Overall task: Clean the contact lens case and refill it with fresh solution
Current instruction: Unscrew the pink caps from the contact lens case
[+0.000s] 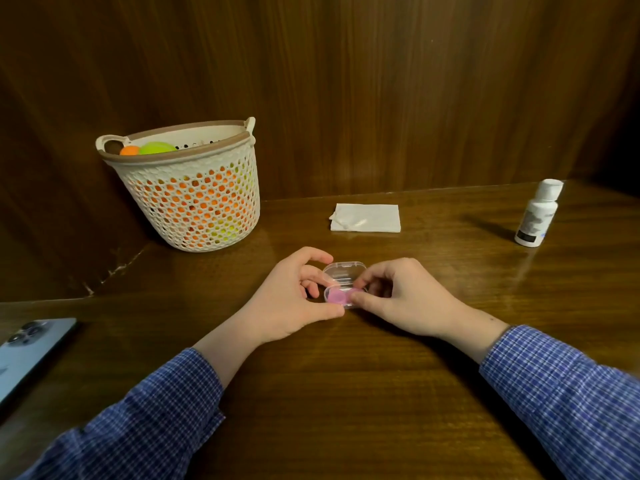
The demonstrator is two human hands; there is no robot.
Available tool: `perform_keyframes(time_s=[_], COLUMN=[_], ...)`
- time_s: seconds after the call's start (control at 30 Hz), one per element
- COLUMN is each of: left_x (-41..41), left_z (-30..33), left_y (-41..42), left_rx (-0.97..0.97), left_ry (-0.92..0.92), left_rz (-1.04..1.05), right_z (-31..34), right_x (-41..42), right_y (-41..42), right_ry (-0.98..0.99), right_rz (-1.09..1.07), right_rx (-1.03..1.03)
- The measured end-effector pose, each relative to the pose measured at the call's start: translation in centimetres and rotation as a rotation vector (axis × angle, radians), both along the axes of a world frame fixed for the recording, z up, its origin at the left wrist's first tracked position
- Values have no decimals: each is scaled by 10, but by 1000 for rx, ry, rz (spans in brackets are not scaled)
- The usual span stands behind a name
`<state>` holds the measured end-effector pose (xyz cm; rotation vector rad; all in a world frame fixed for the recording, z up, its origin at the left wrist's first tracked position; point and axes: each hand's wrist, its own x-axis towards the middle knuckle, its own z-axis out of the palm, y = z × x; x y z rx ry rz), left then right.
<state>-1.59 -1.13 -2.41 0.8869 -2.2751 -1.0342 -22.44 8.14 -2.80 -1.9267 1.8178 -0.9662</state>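
A small clear plastic box (344, 271) stands on the wooden table with its lid raised. Inside it lies the pink contact lens case (336, 295). My left hand (294, 299) grips the box from the left, thumb at its front edge and forefinger curled over the lid. My right hand (398, 296) pinches the right end of the pink case between thumb and forefinger. A white solution bottle (538, 213) with its cap on stands upright at the far right. A folded white tissue (366, 218) lies flat behind the box.
A cream mesh basket (194, 192) holding orange and green things stands at the back left. A blue phone (24, 351) lies camera-side up at the left table edge. Wooden wall panels close off the back and left.
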Motion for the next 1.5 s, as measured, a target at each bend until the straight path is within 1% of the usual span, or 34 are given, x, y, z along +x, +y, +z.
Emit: perform_keyframes(time_s=[0.2, 0.4, 0.67, 0.73, 0.87, 0.93, 1.07, 1.23, 1.5], left_x=[0, 0, -1, -1, 0, 2, 4, 4, 3], left_z=[0, 1, 2, 2, 2, 4, 5, 4, 5], left_y=[1, 2, 5, 5, 3, 1, -1, 1, -1], left_rx=[-11, -31, -75, -73, -80, -94, -157, -295, -353], left_ry=[0, -2, -7, -4, -14, -40, -110, -167, -182], left_rz=[-9, 3, 8, 6, 40, 91, 172, 189, 248], right_z=[1, 2, 0, 1, 11, 15, 17, 16, 14], right_x=[0, -1, -1, -1, -7, -12, -15, -13, -12], right_y=[0, 1, 2, 1, 0, -1, -1, -1, -1], right_ry=[-93, -66, -148, -230, -528, -579, -559, -542, -534], right_rz=[17, -4, 11, 23, 35, 54, 77, 78, 74], right_rx=[-13, -69, -74, -57, 66, 136, 196, 206, 205])
